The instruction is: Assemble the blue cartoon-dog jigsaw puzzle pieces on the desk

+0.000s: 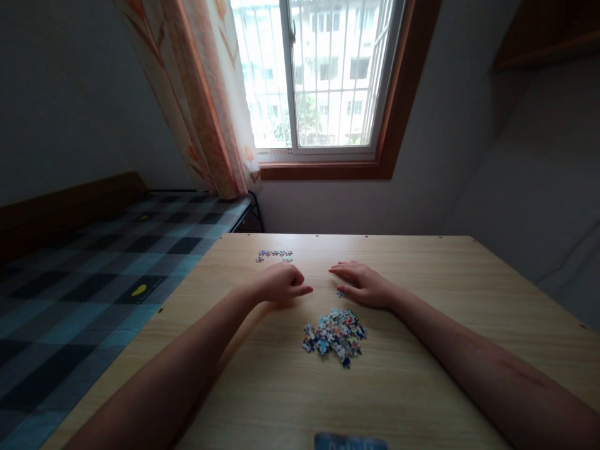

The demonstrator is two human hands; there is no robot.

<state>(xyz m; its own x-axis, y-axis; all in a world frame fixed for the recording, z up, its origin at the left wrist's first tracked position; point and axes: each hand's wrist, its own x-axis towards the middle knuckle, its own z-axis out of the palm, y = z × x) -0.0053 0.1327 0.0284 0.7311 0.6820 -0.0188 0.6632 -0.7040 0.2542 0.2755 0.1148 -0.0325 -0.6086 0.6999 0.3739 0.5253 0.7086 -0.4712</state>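
Both my forearms reach out over a light wooden table (422, 387). My left hand (280, 283) rests on the tabletop with the fingers curled in and the index finger pointing right; nothing shows in it. My right hand (363, 284) lies palm down, fingers together and stretched left, touching a small jigsaw piece (340, 293) beneath its thumb side. A heap of loose jigsaw pieces (334, 335) sits just in front of the hands. A short joined row of pieces (274, 254) lies beyond my left hand.
A bed with a blue and black checked cover (94, 275) adjoins the table's left side. A window (323, 75) with an orange patterned curtain (206, 100) is behind the table. A blue object (350, 442) peeks in at the table's near edge.
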